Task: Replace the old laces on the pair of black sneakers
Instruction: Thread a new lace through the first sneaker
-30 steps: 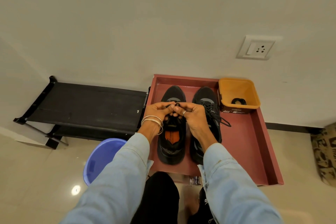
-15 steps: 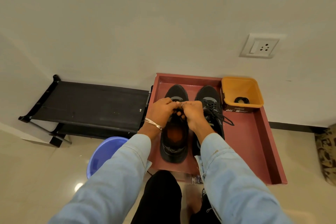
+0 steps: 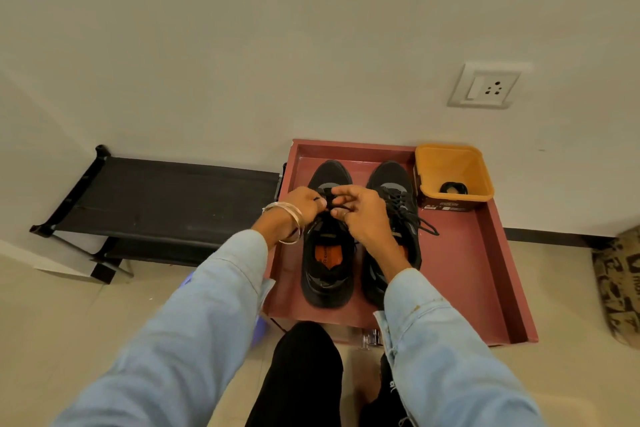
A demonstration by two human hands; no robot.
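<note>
Black sneakers side by side in a red tray (image 3: 485, 274), my left hand (image 3: 302, 202) and right hand (image 3: 362, 215) both pinching the lace (image 3: 333, 202) over the left sneaker (image 3: 325, 263), right sneaker (image 3: 398, 194) laced, yellow tub (image 3: 453, 163) beside it.

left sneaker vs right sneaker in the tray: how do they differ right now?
The left sneaker has both hands at its upper eyelets, left hand and right hand pinching lace; the right sneaker is untouched. Right stays laced, ends trailing onto the tray; left shows its orange insole. Both black, toes toward the wall.
</note>
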